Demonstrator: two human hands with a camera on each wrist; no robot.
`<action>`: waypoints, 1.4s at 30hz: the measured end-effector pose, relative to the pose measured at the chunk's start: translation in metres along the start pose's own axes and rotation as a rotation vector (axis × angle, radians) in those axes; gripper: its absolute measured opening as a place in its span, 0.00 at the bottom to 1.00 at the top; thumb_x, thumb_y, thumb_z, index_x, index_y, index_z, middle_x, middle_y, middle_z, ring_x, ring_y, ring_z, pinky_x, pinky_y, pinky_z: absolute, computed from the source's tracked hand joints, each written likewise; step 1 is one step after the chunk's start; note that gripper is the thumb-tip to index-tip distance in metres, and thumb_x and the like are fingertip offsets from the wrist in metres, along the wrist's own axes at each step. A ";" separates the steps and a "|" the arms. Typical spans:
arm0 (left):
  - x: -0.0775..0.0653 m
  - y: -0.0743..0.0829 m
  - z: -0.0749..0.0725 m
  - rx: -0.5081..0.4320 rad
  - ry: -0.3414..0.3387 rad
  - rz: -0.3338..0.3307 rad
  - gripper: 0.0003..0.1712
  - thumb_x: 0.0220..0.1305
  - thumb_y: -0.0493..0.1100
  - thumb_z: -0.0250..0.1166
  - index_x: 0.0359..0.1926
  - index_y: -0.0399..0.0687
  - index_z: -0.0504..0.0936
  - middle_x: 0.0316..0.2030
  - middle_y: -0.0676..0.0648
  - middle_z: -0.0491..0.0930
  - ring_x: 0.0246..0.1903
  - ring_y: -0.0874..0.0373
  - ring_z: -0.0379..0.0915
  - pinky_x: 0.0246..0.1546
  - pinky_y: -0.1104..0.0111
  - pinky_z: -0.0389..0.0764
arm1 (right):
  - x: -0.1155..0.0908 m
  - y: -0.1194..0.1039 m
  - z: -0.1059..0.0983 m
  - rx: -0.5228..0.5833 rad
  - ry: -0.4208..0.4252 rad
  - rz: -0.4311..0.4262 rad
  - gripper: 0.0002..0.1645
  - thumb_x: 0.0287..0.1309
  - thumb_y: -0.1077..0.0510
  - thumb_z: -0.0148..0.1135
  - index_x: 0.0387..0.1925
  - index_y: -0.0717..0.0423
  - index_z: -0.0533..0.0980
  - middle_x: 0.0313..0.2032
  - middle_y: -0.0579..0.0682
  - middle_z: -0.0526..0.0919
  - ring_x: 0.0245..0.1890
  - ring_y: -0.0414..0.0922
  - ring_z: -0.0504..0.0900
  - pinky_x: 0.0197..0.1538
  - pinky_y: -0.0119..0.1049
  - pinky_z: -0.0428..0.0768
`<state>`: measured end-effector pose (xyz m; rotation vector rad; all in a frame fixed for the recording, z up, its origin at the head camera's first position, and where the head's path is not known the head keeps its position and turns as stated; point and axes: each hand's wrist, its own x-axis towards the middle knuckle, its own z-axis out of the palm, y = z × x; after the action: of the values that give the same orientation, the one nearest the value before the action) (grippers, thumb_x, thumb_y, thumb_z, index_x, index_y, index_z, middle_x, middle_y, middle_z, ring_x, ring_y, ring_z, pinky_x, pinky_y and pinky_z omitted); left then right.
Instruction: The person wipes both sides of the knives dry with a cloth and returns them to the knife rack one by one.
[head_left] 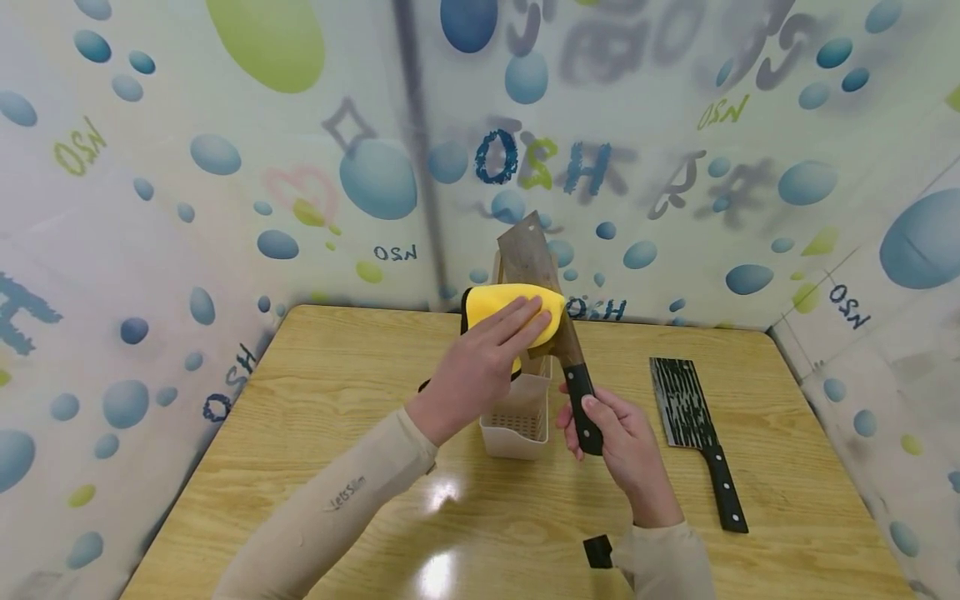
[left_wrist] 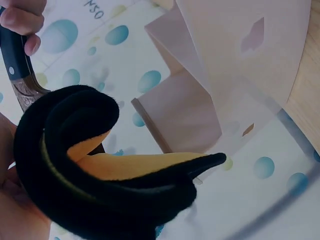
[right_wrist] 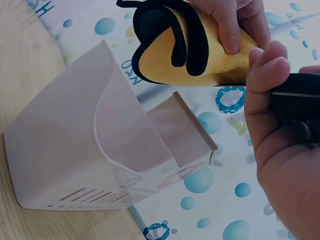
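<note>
Wiping of a held cleaver [head_left: 527,252]. The cleaver is in the air between the hands, its brownish blade angled up and away from the right hand [head_left: 626,437], which is wrapped round the black handle [head_left: 582,408]. A yellow cloth [head_left: 489,300] with black edging lies folded over the lower part of the blade, under the left hand [head_left: 480,367]. In the head view the left fingers lie close together on the cloth; the right wrist view shows the thumb on it too, pinching the fabric at the blade.

Below the hands, left of the right hand, a pale slotted holder [head_left: 516,443] stands on the wooden table [head_left: 360,358]. Whether anything stands in its rear compartment cannot be told. To the right of the right hand, apart from it, a second cleaver [head_left: 693,425] with a dark-striped blade lies flat, handle towards the person.

The step in hand is judged to be cleaning the blade: one hand steadies, the other rubs. The next move probably calls for a firm grip on the handle and a stroke of the cloth along the blade, fingers kept off the cutting edge.
</note>
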<state>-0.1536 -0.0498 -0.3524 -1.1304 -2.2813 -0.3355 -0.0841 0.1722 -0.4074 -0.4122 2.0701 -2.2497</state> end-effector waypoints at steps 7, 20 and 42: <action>-0.002 0.005 0.002 -0.021 -0.012 0.018 0.41 0.58 0.27 0.73 0.72 0.41 0.73 0.73 0.41 0.70 0.73 0.47 0.65 0.74 0.63 0.65 | 0.003 0.001 0.000 -0.006 0.022 0.013 0.27 0.83 0.53 0.43 0.62 0.76 0.70 0.34 0.50 0.83 0.25 0.42 0.80 0.27 0.32 0.83; -0.006 0.006 0.007 0.041 -0.007 0.069 0.41 0.58 0.32 0.77 0.72 0.42 0.73 0.72 0.42 0.71 0.73 0.48 0.65 0.75 0.65 0.62 | 0.007 0.000 0.001 -0.006 0.058 -0.031 0.25 0.83 0.54 0.43 0.59 0.74 0.72 0.33 0.55 0.83 0.24 0.42 0.80 0.26 0.33 0.84; -0.021 -0.015 -0.002 0.067 -0.045 0.035 0.43 0.52 0.22 0.69 0.71 0.41 0.74 0.72 0.40 0.71 0.72 0.45 0.66 0.73 0.61 0.68 | 0.007 -0.005 -0.002 0.042 0.069 -0.018 0.20 0.82 0.55 0.46 0.57 0.67 0.75 0.34 0.52 0.85 0.24 0.42 0.82 0.26 0.31 0.84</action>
<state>-0.1545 -0.0734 -0.3632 -1.1533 -2.2912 -0.2207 -0.0909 0.1734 -0.4012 -0.3566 2.0554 -2.3455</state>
